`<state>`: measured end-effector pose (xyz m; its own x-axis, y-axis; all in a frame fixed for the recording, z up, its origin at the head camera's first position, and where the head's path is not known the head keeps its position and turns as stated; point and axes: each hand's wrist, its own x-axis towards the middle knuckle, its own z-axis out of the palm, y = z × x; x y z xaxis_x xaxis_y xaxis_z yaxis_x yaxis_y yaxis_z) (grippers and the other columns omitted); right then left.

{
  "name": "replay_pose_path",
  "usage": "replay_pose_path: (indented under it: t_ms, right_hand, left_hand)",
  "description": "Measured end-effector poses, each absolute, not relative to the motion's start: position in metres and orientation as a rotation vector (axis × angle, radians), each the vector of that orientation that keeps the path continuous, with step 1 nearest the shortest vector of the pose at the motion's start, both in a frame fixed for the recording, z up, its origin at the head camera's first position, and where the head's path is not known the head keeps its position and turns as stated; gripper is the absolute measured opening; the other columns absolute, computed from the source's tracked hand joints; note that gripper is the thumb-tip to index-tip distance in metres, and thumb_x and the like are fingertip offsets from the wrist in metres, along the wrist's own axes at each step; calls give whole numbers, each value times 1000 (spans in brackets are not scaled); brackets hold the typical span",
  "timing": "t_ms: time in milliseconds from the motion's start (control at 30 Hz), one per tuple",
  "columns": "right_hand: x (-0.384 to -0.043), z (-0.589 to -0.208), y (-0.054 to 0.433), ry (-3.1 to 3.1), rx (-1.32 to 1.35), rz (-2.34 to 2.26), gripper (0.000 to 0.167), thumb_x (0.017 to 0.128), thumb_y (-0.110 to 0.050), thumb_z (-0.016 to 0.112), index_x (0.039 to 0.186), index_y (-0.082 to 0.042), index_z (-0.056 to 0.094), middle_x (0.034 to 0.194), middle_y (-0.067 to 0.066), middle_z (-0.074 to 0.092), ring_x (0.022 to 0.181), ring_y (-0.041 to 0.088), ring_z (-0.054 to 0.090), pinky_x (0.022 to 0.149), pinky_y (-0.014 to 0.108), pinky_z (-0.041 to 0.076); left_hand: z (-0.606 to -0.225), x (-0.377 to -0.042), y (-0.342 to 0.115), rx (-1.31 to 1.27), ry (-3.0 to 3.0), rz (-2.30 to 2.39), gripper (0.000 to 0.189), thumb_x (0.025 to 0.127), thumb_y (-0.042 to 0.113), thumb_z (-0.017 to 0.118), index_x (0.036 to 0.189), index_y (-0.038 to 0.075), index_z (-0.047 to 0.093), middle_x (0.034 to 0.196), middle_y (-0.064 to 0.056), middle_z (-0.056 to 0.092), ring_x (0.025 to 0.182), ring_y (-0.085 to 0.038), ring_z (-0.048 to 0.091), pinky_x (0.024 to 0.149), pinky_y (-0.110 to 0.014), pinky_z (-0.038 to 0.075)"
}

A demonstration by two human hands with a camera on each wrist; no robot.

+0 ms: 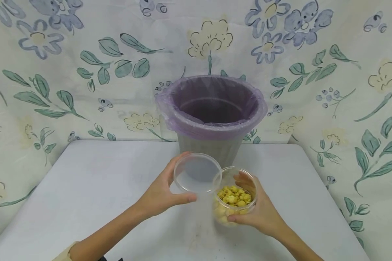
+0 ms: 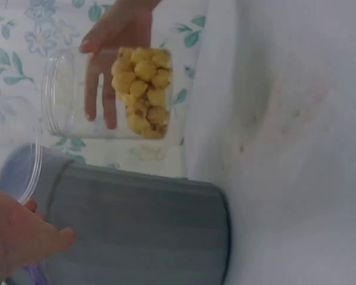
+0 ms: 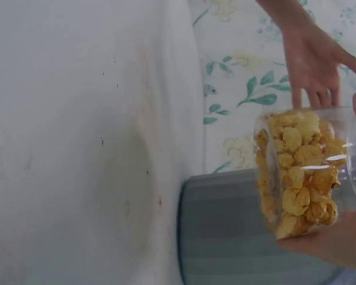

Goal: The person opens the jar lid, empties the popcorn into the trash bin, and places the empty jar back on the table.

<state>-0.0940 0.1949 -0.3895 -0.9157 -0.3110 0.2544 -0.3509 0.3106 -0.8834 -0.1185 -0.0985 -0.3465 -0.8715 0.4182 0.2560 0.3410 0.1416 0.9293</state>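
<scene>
Nearest head cam: your cream L sleeve [image 1: 66, 254] at bottom edge, then L forearm [image 1: 107, 230] running up to L hand [image 1: 159, 197]. L fingers spread approx. lid-wide, curved round edge of a clear round lid [image 1: 197, 173], thumb on near side. R hand [image 1: 264, 214]: fingers + thumb parted approx. jar-wide, gripping a clear jar [image 1: 236, 208] of yellow popcorn [image 1: 234, 195]. Jar uncapped, roughly upright, held in front of the bin [image 1: 212, 148], lid to its L.

View diffs: head view gives you the bin's dark inside + purple liner [image 1: 209, 131] folded over its rim. L wrist view (scene lies sideways) gives popcorn level side-on, approx. lower half of jar, w/ your R fingers visible thru clear wall. Both wrist views show bin's base on worktop [image 1: 117, 181]; in head view lid, jar + hands cover it. R wrist view also shows jar base up off worktop, and dark specks [image 3: 102, 141] more sharply.

In the way: bin stands directly behind lid + jar. Lid overlaps jar's L rim in head view; contact, can't tell. Floral cloth [image 1: 101, 94] behind worktop + at both sides.

Count: 2 hands, 1 lid, 1 jar, 1 bin, 1 liner; popcorn pcs overlap, no. can't be told.
</scene>
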Motion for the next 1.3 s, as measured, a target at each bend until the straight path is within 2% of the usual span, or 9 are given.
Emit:
replay_pose_path:
  t_ms: [67,100,233,400,600,700,967,1167,1300]
  right_hand:
    - [-94,-389,198,-2498,631,1710,105,65,-12,94,150,-17,33,144,6,51,130,33,49,107,24,35]
    - [-94,-389,199,-2490,628,1712,105,65,-11,94,150,-16,34,144,7,51,130,35,49,106,22,35]
    - [-94,-387,205,-2452,619,1745,104,65,-6,93,149,-11,34,143,12,50,130,37,48,106,20,35]
    - [-94,-386,213,-2435,598,1747,102,65,-2,92,149,-9,33,143,15,49,130,30,49,105,19,35]
    - [-95,-381,221,-2428,571,1718,102,65,1,91,149,-7,32,144,16,48,130,23,50,104,18,37]
    - [-96,-377,225,-2415,569,1718,103,65,3,90,149,-5,32,144,17,47,130,17,50,103,18,38]
    - [-98,-365,233,-2350,566,1743,103,66,12,86,151,-8,31,143,19,45,128,11,50,99,18,41]
    - [-101,-359,241,-2326,570,1734,103,67,16,83,152,-9,31,143,14,46,129,12,49,98,17,42]
    - [-104,-353,247,-2302,581,1740,103,67,18,82,152,-9,31,143,11,46,128,10,49,99,17,41]
  left_hand:
    - [-351,-119,-109,737,2347,1853,97,77,23,88,156,16,30,156,-2,37,144,-30,29,110,-67,21]
    - [-353,-118,-115,699,2361,1839,97,78,23,87,156,17,30,156,-2,35,144,-32,29,109,-66,24]
    - [-363,-117,-134,572,2443,1718,96,81,25,84,157,21,27,159,-4,31,143,-43,28,105,-68,29]
    - [-383,-116,-151,560,2539,1549,92,83,31,81,156,17,27,159,-8,33,144,-43,25,110,-66,22]
    - [-410,-114,-167,461,2615,1299,91,83,41,79,155,17,28,159,-14,32,137,-50,35,99,-69,36]
    - [-421,-112,-173,421,2613,1213,93,82,43,80,155,14,28,158,-18,32,137,-48,36,99,-67,37]
    - [-443,-109,-182,462,2663,1120,99,77,46,84,149,-1,34,149,-27,41,134,-48,40,104,-63,34]
    - [-450,-107,-188,504,2748,1016,104,69,47,88,145,-5,40,149,-31,39,137,-55,30,104,-70,27]
    - [-457,-106,-191,569,2871,867,104,63,49,90,139,-6,47,145,-29,43,134,-55,36,98,-75,30]
